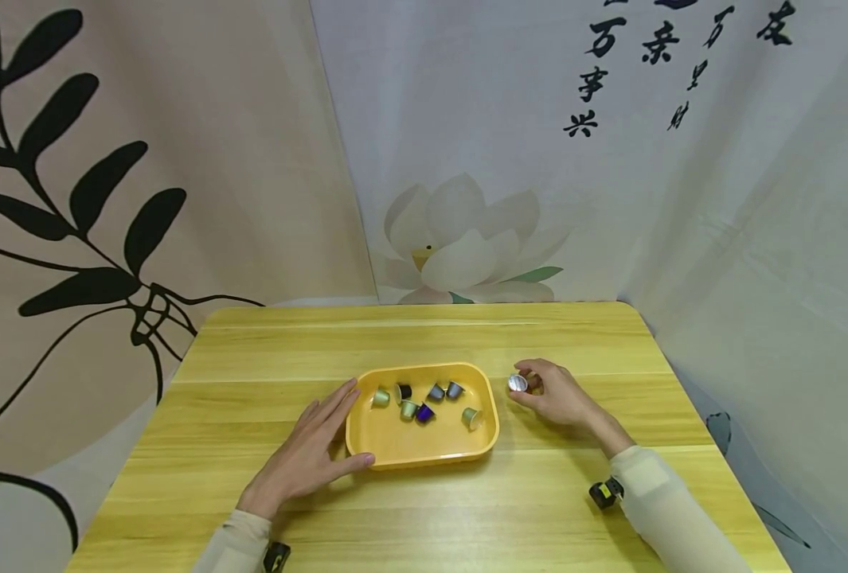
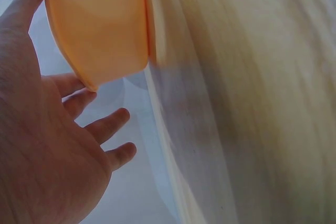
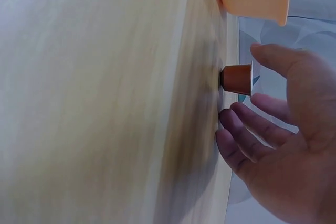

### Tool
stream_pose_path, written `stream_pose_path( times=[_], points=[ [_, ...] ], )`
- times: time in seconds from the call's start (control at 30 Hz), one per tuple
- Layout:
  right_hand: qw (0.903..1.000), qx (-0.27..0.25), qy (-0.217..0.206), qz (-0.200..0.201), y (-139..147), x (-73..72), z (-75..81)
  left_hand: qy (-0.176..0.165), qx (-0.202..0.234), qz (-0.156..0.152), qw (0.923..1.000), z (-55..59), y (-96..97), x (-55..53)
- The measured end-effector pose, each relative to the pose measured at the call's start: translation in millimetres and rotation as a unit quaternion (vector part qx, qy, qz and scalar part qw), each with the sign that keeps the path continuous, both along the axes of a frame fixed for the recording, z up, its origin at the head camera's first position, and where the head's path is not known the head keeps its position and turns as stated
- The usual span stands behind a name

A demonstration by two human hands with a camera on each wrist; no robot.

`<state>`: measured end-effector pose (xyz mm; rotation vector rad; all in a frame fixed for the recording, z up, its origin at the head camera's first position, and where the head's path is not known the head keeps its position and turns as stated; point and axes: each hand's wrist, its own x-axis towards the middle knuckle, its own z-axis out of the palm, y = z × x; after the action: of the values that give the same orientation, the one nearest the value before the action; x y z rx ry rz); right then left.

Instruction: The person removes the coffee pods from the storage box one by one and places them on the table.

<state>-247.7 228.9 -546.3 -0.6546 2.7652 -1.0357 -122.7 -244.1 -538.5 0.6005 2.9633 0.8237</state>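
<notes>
A yellow tray (image 1: pixel 424 458) lies on the table with several small coffee capsules in it, green, grey-blue, dark and a purple capsule (image 1: pixel 425 413). My left hand (image 1: pixel 314 454) is spread at the tray's left end, thumb at the near corner and fingertips against the rim. To the right of the tray, an orange-brown coffee capsule (image 3: pixel 237 79) stands on the table, its silver lid (image 1: pixel 517 383) facing up. Around it is my right hand (image 1: pixel 556 392), thumb and forefinger on opposite sides. In the right wrist view, a gap shows between thumb and capsule.
The light wood table (image 1: pixel 424 517) has its far edge against a hanging cloth (image 1: pixel 466 239) with a printed lotus and characters. A black device (image 1: pixel 605 493) is worn at the right wrist, another device (image 1: pixel 276 556) at the left.
</notes>
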Motion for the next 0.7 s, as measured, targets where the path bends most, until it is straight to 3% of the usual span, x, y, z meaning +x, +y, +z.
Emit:
stream_pose_path(
  times=[0.4, 0.7],
  points=[
    [0.9992, 0.016, 0.028, -0.023, 2.4, 7.6, 4.2, 0.002, 0.001, -0.001, 1.0, -0.9, 0.5, 0.1],
    [0.9985, 0.003, 0.047, -0.027, -2.5, 8.8, 20.5, 0.003, 0.003, 0.002, 1.0, -0.4, 0.3, -0.2]
  ],
)
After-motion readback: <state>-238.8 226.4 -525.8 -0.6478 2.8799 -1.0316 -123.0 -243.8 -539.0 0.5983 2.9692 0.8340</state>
